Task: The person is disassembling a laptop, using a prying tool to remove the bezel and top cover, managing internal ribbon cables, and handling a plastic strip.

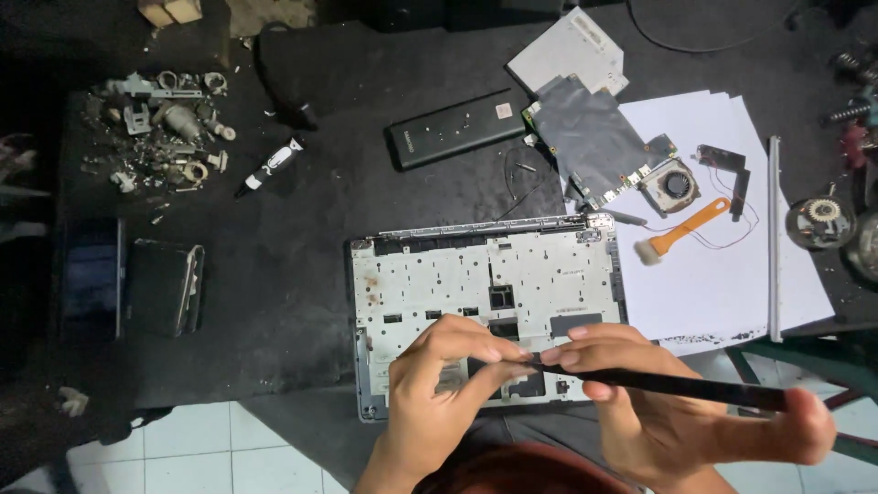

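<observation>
Fingertips of the left hand (439, 375) pinch the tip of a black strip (658, 384) that the right hand (640, 402) grips above the laptop shell (412, 274); steady, even pulling seems wise.

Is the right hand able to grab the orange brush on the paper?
Probably not right away: the right hand is busy holding a thin black tool. The orange brush lies uncovered on the white paper, nothing between.

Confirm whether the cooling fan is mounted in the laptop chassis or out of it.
Out. The cooling fan lies on the white paper beside the circuit board, apart from the laptop chassis.
</observation>
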